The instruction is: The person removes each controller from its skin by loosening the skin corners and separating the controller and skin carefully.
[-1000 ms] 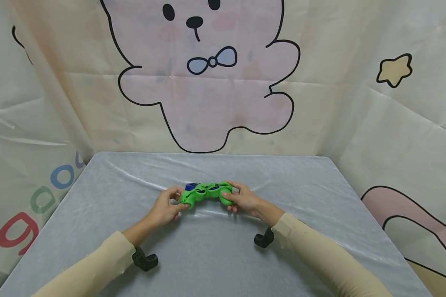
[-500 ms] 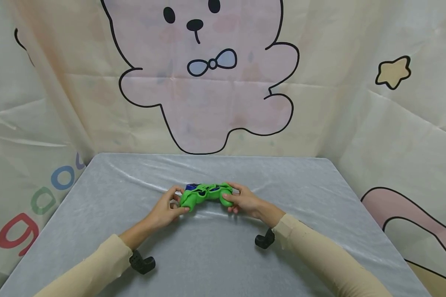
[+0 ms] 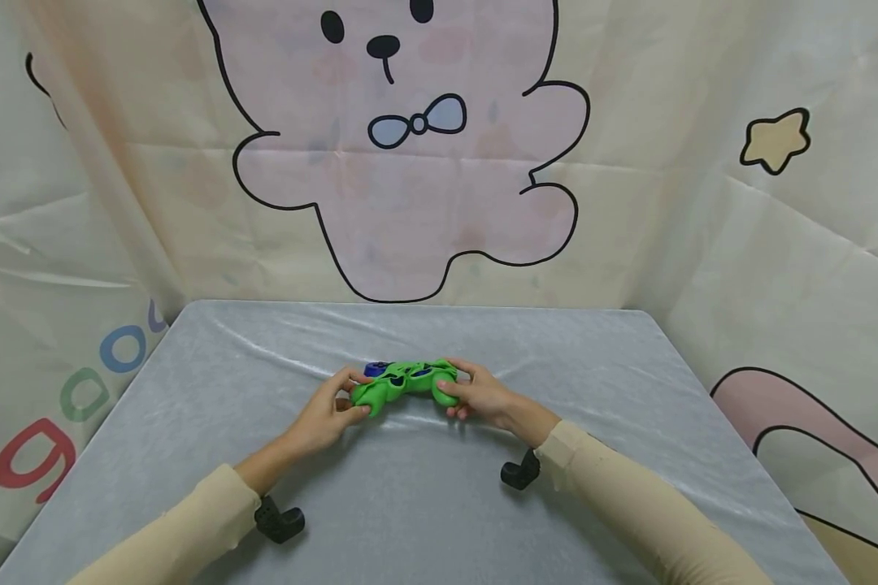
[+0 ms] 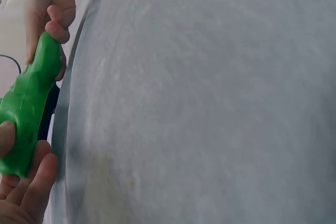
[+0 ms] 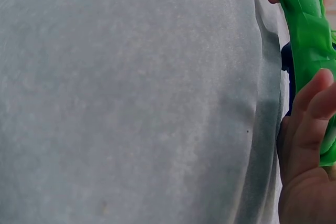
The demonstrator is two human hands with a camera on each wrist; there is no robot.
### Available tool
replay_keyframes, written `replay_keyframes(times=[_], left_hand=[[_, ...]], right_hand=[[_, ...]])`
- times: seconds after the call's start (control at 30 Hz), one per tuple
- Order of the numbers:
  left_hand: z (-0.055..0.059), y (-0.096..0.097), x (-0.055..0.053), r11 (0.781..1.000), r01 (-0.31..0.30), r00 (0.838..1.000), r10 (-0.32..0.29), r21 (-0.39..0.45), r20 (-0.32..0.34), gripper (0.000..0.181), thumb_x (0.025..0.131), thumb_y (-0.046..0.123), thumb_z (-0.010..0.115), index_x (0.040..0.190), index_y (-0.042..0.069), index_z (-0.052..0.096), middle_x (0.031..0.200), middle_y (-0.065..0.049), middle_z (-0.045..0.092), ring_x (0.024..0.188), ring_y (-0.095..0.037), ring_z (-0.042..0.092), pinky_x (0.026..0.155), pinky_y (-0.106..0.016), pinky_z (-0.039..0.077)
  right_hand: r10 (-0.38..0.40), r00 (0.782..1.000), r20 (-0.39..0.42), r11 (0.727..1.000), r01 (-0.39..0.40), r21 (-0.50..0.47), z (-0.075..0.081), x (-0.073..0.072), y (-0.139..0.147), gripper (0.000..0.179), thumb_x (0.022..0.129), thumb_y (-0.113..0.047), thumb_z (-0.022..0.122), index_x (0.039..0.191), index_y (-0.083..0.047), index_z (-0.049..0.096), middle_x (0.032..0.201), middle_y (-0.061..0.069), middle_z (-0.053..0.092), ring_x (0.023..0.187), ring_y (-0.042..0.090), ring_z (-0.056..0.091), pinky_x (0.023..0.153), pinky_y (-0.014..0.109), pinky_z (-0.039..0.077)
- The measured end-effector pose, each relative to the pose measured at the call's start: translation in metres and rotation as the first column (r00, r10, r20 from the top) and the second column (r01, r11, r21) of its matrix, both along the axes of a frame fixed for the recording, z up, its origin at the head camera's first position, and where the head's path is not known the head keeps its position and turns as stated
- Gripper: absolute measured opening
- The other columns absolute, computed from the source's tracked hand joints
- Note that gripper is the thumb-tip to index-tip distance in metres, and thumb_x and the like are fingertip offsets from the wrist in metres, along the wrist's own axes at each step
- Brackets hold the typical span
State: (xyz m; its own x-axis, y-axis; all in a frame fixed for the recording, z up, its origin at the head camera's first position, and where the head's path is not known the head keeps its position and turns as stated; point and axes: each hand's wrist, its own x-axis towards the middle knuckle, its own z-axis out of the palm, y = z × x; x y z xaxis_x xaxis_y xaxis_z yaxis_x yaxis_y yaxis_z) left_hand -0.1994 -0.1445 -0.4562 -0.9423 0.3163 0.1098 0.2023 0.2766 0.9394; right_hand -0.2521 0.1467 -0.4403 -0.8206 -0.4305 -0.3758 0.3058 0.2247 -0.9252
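Observation:
A game controller, its blue body (image 3: 375, 369) showing at the upper left, sits inside a stretchy green cover (image 3: 410, 375) above the middle of the table. The left hand (image 3: 323, 416) holds the cover's left grip, thumb at the near side and a finger over the top edge. My right hand (image 3: 488, 396) grips the right end between thumb and fingers. In the left wrist view the green cover (image 4: 29, 95) spans between both hands, with dark blue (image 4: 48, 111) along its underside. The right wrist view shows the right hand (image 5: 307, 177) around the near end of the cover (image 5: 310, 30).
A grey cloth-covered table (image 3: 439, 504) lies below the hands. Printed fabric walls (image 3: 410, 203) stand behind it and on both sides. Black wrist cameras hang under the left cuff (image 3: 280, 520) and right cuff (image 3: 521, 471).
My left hand has shifted its hold on the left grip, and a left finger now reaches over the top edge. The green grip there looks smoother. The right hand stays about the same.

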Motion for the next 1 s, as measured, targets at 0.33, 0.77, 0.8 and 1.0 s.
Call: replay_keyframes(times=[0.33, 0.77, 0.8, 1.0], left_hand=[[-0.0005, 0.0041, -0.0003, 0.998, -0.024, 1.0, 0.023, 0.059, 0.009, 0.021, 0.087, -0.009, 0.068, 0.106, -0.007, 0.059, 0.106, -0.024, 0.055, 0.084, -0.021, 0.071, 0.07, -0.018, 0.055], [0.0053, -0.0012, 0.0029, 0.986, -0.038, 0.974, 0.0, 0.163, 0.227, 0.042, 0.089, 0.0, 0.073, 0.129, -0.007, 0.064, 0.145, -0.027, 0.052, 0.109, -0.022, 0.069, 0.082, -0.022, 0.057], [0.0055, -0.0017, 0.0032, 0.988, -0.033, 0.975, -0.002, 0.152, 0.223, 0.045, 0.089, 0.001, 0.073, 0.132, -0.005, 0.063, 0.146, -0.026, 0.052, 0.113, -0.025, 0.068, 0.083, -0.022, 0.057], [0.0048, -0.0017, 0.0047, 0.999, -0.018, 0.995, 0.013, 0.05, 0.097, 0.042, 0.089, 0.002, 0.075, 0.13, -0.001, 0.066, 0.135, -0.025, 0.062, 0.118, -0.032, 0.065, 0.088, -0.021, 0.056]], right_hand=[[-0.048, 0.999, -0.003, 0.999, 0.048, -0.008, -0.0008, 0.0013, -0.0042, 0.066, 0.103, -0.015, 0.059, 0.161, -0.016, 0.027, 0.097, 0.01, 0.068, 0.058, 0.01, 0.064, 0.053, 0.021, 0.054], [-0.073, 0.997, 0.006, 0.997, 0.073, -0.01, 0.0007, 0.0019, -0.0058, 0.066, 0.103, -0.013, 0.059, 0.16, -0.012, 0.028, 0.094, 0.01, 0.067, 0.057, 0.01, 0.065, 0.054, 0.022, 0.056], [-0.076, 0.997, 0.007, 0.997, 0.076, -0.009, 0.0008, 0.0016, -0.0058, 0.066, 0.103, -0.013, 0.059, 0.16, -0.012, 0.028, 0.094, 0.01, 0.067, 0.057, 0.01, 0.064, 0.054, 0.021, 0.056], [-0.079, 0.997, 0.015, 0.997, 0.08, -0.005, 0.0002, 0.0003, -0.0068, 0.065, 0.103, -0.013, 0.059, 0.16, -0.012, 0.028, 0.091, 0.009, 0.066, 0.056, 0.01, 0.064, 0.054, 0.021, 0.056]])
